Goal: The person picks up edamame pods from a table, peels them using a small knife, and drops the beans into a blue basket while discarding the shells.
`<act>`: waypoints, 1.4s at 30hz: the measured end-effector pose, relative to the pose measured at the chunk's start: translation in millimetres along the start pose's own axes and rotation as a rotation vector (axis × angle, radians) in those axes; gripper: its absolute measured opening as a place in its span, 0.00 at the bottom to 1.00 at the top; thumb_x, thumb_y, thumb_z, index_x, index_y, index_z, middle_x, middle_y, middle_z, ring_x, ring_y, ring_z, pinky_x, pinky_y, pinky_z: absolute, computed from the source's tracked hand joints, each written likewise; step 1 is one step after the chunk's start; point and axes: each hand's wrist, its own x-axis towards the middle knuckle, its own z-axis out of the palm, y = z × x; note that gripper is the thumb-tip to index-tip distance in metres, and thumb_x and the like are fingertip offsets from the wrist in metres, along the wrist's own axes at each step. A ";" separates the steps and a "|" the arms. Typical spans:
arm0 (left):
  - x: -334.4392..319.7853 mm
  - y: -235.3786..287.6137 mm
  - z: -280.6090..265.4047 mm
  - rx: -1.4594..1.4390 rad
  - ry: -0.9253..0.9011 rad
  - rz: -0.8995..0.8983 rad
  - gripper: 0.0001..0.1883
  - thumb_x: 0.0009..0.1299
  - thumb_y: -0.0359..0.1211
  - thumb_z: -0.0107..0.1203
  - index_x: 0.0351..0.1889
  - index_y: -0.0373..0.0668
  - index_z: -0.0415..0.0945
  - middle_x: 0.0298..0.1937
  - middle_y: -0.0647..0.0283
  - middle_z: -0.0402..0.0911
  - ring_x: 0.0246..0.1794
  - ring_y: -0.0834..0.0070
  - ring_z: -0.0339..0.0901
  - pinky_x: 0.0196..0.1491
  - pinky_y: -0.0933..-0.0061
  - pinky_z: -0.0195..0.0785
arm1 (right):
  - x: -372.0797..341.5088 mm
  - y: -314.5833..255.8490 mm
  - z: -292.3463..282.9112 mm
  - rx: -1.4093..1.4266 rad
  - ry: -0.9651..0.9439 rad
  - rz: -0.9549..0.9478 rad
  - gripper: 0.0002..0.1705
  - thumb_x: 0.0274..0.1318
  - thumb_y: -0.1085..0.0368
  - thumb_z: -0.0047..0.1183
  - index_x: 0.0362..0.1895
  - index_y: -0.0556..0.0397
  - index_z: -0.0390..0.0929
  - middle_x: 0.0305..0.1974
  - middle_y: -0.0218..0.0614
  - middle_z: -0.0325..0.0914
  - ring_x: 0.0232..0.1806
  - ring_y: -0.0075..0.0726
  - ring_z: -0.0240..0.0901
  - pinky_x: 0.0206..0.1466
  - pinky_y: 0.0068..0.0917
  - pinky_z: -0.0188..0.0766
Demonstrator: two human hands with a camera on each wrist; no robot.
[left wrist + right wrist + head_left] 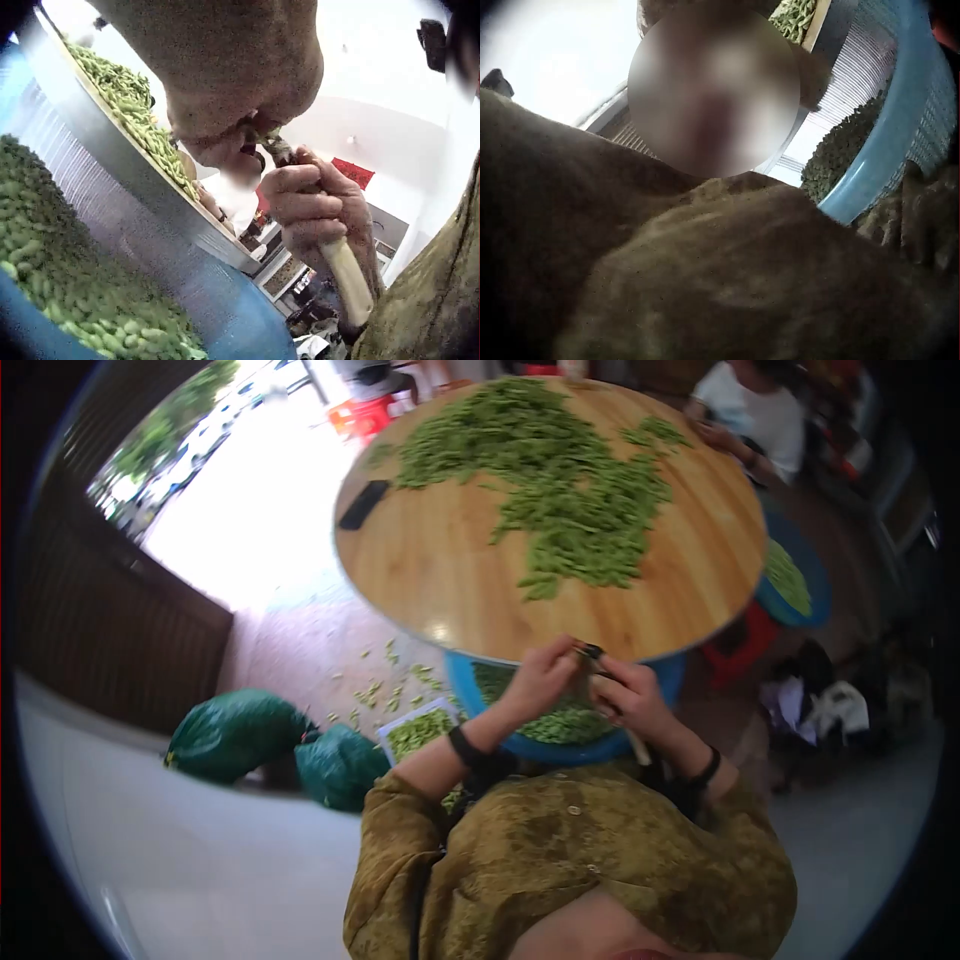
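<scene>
Your right grip [630,695] is curled closed round a pale handle [348,279]; your left grip [540,678] pinches a small green piece [264,136] against the dark end [592,651] of the tool. Beyond both grips, green pods [590,510] lie heaped on the round tabletop [430,570]; beneath them, a blue basin [465,690] holds green beans [565,727].

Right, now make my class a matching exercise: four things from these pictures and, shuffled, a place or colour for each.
1. Pods
2. Basin at the table's near edge
3. Two bags
4. Black flat object

A. dark green, bulging
B. near the table's left edge
C. heaped on wood
D. blue, with green contents

Pairs: 1-C; 2-D; 3-A; 4-B
</scene>
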 end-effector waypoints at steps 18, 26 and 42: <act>-3.5 -19.0 15.5 -0.163 -0.138 -0.035 0.07 0.67 0.27 0.40 0.32 0.39 0.70 0.23 0.72 0.68 0.22 0.85 0.62 0.24 0.83 0.54 | -10.1 14.1 -9.2 -0.157 0.013 -0.016 0.16 0.60 0.70 0.48 0.53 0.57 0.72 0.23 0.20 0.65 0.21 0.12 0.57 0.22 0.15 0.54; -2.0 -32.5 10.8 -0.335 -0.175 -0.158 0.09 0.67 0.27 0.41 0.36 0.38 0.74 0.25 0.71 0.72 0.24 0.84 0.67 0.26 0.81 0.59 | -13.1 8.4 -9.3 -0.051 -0.003 0.047 0.12 0.59 0.69 0.48 0.47 0.57 0.75 0.22 0.22 0.67 0.18 0.13 0.58 0.21 0.15 0.54; -34.7 24.8 2.5 -0.209 -0.069 -0.107 0.11 0.65 0.28 0.59 0.43 0.34 0.71 0.31 0.61 0.79 0.22 0.85 0.72 0.27 0.78 0.68 | -10.5 -3.0 -12.5 0.378 -0.185 0.180 0.24 0.64 0.69 0.42 0.64 0.55 0.63 0.24 0.27 0.67 0.17 0.14 0.57 0.15 0.13 0.53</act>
